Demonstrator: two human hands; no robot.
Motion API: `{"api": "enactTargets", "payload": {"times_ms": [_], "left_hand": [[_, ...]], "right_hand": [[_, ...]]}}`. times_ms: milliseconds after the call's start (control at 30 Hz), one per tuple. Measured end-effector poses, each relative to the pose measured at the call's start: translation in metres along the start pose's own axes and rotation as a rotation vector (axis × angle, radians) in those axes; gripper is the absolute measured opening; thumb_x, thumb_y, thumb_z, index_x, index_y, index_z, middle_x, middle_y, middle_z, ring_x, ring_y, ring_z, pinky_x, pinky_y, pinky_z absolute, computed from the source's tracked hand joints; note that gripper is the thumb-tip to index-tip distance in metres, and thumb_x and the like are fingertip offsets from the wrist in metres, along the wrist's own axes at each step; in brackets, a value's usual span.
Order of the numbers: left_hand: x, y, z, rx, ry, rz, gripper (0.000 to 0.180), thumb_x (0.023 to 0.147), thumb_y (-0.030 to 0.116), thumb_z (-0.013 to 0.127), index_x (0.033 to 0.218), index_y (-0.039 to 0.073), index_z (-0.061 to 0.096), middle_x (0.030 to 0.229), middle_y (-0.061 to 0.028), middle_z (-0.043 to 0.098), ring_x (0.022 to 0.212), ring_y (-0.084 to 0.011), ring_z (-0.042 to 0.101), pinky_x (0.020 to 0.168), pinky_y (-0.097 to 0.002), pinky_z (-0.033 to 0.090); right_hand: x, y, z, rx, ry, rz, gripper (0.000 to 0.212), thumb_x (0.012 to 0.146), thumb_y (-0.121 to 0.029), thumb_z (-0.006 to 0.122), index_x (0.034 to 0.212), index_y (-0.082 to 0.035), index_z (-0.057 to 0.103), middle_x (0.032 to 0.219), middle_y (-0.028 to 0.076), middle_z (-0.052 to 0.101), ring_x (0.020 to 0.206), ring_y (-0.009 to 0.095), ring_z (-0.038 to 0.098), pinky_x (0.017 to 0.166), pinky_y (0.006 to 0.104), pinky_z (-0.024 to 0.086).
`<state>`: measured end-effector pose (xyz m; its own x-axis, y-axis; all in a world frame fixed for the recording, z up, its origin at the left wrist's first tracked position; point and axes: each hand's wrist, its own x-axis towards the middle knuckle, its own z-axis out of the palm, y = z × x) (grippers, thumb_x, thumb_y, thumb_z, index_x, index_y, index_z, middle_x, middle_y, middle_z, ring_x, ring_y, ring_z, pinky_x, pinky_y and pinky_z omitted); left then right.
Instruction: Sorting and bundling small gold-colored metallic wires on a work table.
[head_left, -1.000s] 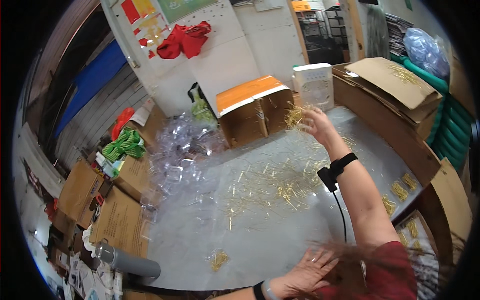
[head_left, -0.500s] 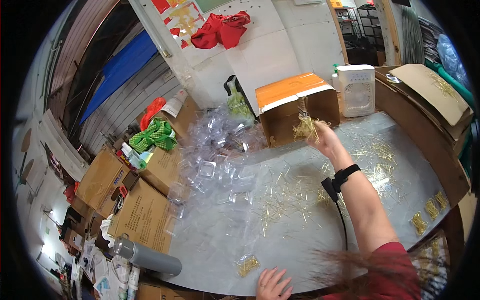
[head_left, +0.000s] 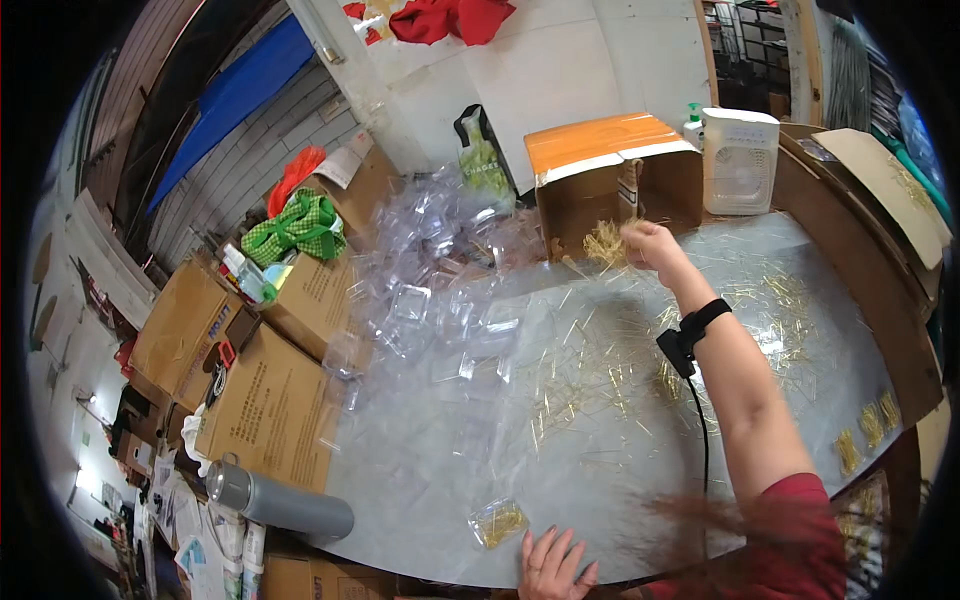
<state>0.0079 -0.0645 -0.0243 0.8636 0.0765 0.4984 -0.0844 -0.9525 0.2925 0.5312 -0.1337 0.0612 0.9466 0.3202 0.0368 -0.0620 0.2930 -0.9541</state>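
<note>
My right hand point(head_left: 652, 246) reaches across the table with its fingers closed. A tangled bunch of thin gold wire pins point(head_left: 604, 244) sticks out from the left of its fingers, in front of an open cardboard box point(head_left: 672, 180) with an orange top. At the near edge my left hand point(head_left: 556, 566) rests with its fingers spread and holds nothing. Just left of its fingertips lies a small clear plastic case point(head_left: 499, 523) with gold pins in it. Many loose gold pins point(head_left: 590, 385) are scattered over the tabletop between my hands.
Clear plastic cases point(head_left: 430, 280) are heaped at the left. A grey bottle point(head_left: 280, 505) lies near the left edge, beside cartons point(head_left: 265, 410). A white fan point(head_left: 740, 165) stands at the back right, and small gold pin bundles point(head_left: 870, 425) lie at the right edge.
The view has shifted, so the scene sits higher. My right hand has moved slightly left, with the bunch now lower and farther left by the box opening. My left hand stays by the case.
</note>
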Motion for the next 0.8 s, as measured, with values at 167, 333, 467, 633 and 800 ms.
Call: {"api": "enactTargets", "payload": {"times_ms": [167,333,467,633,800], "left_hand": [[0.001,-0.002,-0.001,0.005,-0.015,-0.005,0.053,0.083,0.031,0.078,0.126,0.003,0.064,0.142,-0.0170,0.053,0.139,-0.0377,0.042,0.115,-0.0643,0.029],[-0.001,-0.002,-0.001,0.003,-0.025,0.001,0.051,0.083,0.030,0.078,0.124,0.003,0.065,0.140,-0.0168,0.054,0.138,-0.0374,0.043,0.115,-0.0638,0.030],[-0.005,-0.004,-0.001,0.000,-0.029,0.014,0.049,0.083,0.029,0.078,0.122,0.002,0.066,0.139,-0.0167,0.056,0.137,-0.0372,0.044,0.115,-0.0634,0.030],[-0.004,-0.004,-0.005,-0.018,-0.016,0.041,0.040,0.082,0.025,0.077,0.114,0.002,0.069,0.132,-0.0158,0.060,0.134,-0.0361,0.048,0.116,-0.0622,0.031],[0.006,-0.001,-0.012,-0.036,0.002,0.071,0.032,0.083,0.022,0.076,0.107,0.002,0.071,0.125,-0.0154,0.063,0.130,-0.0348,0.051,0.116,-0.0603,0.032]], "right_hand": [[0.000,0.000,0.011,-0.193,-0.095,-0.027,0.022,0.099,-0.030,0.070,0.102,-0.007,0.069,0.084,-0.002,0.064,0.067,0.010,0.059,0.063,0.0295,0.054],[0.000,0.001,0.016,-0.853,0.031,-0.145,0.031,0.096,-0.031,0.072,0.109,-0.003,0.074,0.082,0.003,0.067,0.069,0.013,0.063,0.062,0.0325,0.056],[-0.013,-0.004,0.018,-0.311,0.041,0.009,0.034,0.093,-0.034,0.074,0.108,-0.003,0.076,0.094,0.009,0.071,0.077,0.015,0.067,0.062,0.0330,0.057],[-0.024,-0.011,0.013,-0.187,0.066,-0.007,0.036,0.096,-0.030,0.071,0.119,-0.003,0.069,0.104,0.007,0.070,0.082,0.019,0.068,0.072,0.0351,0.060],[-0.032,-0.029,0.014,0.270,0.096,-0.078,0.024,0.100,-0.025,0.065,0.115,-0.007,0.066,0.104,0.006,0.065,0.095,0.024,0.065,0.088,0.0438,0.060]]}}
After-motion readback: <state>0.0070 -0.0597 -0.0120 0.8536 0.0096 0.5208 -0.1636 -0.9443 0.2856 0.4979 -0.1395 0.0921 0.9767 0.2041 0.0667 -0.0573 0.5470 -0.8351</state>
